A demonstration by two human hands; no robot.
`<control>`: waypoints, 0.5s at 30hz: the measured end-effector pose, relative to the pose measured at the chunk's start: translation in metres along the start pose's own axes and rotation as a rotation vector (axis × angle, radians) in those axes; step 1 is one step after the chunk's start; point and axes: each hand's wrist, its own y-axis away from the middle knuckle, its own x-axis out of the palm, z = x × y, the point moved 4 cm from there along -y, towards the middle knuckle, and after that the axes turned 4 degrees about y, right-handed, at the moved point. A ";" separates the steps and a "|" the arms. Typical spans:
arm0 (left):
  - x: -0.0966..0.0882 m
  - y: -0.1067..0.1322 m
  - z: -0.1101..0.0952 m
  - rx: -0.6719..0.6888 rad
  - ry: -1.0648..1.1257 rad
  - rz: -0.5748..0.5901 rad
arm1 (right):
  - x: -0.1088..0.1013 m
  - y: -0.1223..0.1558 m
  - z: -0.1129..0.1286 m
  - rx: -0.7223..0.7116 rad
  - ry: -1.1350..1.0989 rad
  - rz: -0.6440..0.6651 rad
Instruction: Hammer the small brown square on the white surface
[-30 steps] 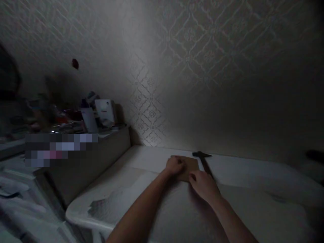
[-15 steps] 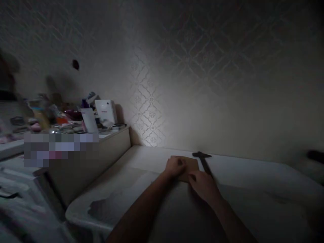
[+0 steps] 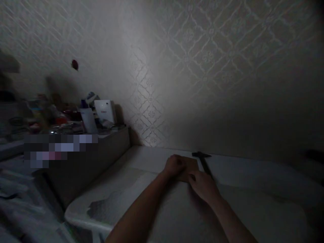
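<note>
A flat, brown rectangular board, perhaps wood or cardboard, lies on the white table between my hands. My left hand is closed at its left edge, fingers curled over the top. At the lower right corner, my right hand grips the board with thumb and fingers drawn together. Dim light hides the fingertips and anything small between them. Just right of the board rests a hammer, its head toward the wall and the end of its handle behind my right hand.
The white table meets a patterned wall at the back. To the left stands a cabinet, its top crowded with bottles and small items, among them a white box. A dark object shows at the far right.
Both hands, the board and the hammer stay practically where they were. Light on the upper wall has grown brighter, while the cabinet and its items look darker.
</note>
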 end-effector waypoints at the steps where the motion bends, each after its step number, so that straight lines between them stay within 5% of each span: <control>1: 0.000 0.000 0.000 0.008 -0.009 -0.005 | 0.000 0.000 0.000 0.001 0.000 -0.004; 15: -0.001 0.002 0.000 0.042 -0.117 -0.017 | 0.001 -0.001 -0.002 -0.020 -0.001 0.001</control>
